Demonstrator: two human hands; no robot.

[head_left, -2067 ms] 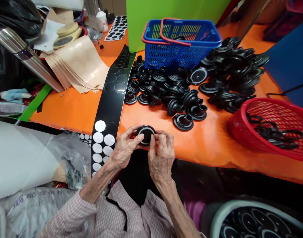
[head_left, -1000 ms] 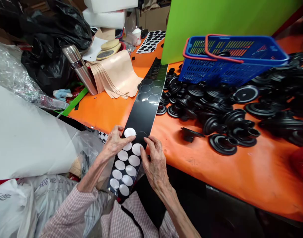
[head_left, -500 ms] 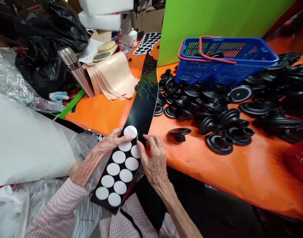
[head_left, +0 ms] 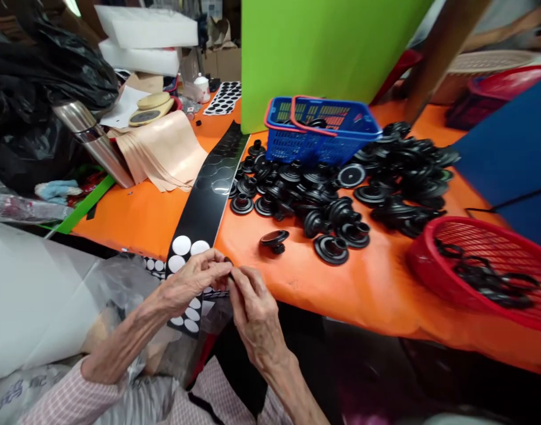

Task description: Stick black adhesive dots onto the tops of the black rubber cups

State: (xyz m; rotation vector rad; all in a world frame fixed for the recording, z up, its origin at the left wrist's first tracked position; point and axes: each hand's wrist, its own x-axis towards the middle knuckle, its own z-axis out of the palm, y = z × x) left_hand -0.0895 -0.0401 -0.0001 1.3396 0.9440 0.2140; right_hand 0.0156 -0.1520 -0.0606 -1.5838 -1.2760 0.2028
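My left hand [head_left: 198,276] and my right hand [head_left: 254,304] meet at the front edge of the table, thumbs and fingers pinched together. Between the fingertips shows a small dark sticker [head_left: 228,261], seen nearly edge-on and mostly covered. Under and behind my left hand runs a long black sticker sheet [head_left: 200,206], with white circles bared on its near part and cut round outlines farther up. The sheet's near end hangs over the table edge. A lone black knob-like part [head_left: 274,238] with a round flange lies tilted just beyond my right hand.
Many black flanged parts [head_left: 306,177] are heaped around a blue basket [head_left: 323,144]. On the right stands a red basket [head_left: 423,254] holding black strips. A steel flask [head_left: 95,144] and tan sheets [head_left: 164,150] lie on the left. A green panel [head_left: 315,47] rises behind.
Both hands have left the sheet's surface and come together, now pinching a small dark sticker. The view has swung right, bringing the red basket in.
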